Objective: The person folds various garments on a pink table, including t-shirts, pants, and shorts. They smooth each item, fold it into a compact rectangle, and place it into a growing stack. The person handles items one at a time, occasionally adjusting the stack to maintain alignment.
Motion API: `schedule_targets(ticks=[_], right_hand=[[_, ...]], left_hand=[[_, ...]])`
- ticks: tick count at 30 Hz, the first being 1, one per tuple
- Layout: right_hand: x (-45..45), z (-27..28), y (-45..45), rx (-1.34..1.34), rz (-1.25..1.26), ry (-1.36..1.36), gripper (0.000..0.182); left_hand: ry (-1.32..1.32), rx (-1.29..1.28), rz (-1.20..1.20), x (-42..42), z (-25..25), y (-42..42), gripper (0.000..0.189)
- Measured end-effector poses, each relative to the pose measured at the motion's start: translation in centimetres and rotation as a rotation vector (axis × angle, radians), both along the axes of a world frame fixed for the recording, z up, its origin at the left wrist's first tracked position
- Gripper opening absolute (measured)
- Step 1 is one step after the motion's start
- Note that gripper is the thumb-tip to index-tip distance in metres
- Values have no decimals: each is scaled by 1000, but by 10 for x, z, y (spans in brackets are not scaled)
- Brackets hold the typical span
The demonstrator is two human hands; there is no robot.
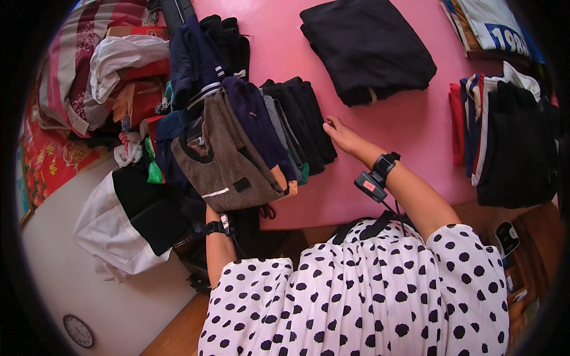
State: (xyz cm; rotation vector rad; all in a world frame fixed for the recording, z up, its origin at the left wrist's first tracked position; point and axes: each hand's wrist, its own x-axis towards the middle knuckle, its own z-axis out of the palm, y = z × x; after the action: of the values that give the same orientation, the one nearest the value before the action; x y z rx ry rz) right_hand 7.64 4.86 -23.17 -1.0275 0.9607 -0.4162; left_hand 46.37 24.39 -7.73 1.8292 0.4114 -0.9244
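Note:
A brown sweater [231, 164] with a black neckline stands folded at the front of a row of upright folded clothes. Behind it come a navy garment [258, 120], a grey one [280, 124] and several black ones [303, 120]. My left forearm reaches under the brown sweater's lower edge; the left hand itself is hidden there. My right hand [342, 132] is beside the right end of the row, empty, fingers extended, close to the last black garment. Whether it touches that garment is unclear. Beyond it a large folded black cloth item [369, 49] lies on the pink tabletop [276, 40].
More upright folded clothes [512, 142] stand at the right edge, below a white garment [485, 22] with a printed number. At left are a striped bundle [71, 75], a white cloth [124, 58] and a white bag-like cloth [111, 231]. A round clock [79, 331] hangs on the wall.

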Motion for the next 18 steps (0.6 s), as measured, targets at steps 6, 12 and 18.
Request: schedule_targets(ticks=[6,12,18], right_hand=[[19,-10,-8,-46,45,98,63],[22,-5,-16,-10,137,248,65],[28,0,-12,-264,210,410,53]], left_hand=[[59,-2,58,-8,-21,41,56],[94,-3,44,-15,-26,55,57],[131,-17,11,-21,-28,61,58]])
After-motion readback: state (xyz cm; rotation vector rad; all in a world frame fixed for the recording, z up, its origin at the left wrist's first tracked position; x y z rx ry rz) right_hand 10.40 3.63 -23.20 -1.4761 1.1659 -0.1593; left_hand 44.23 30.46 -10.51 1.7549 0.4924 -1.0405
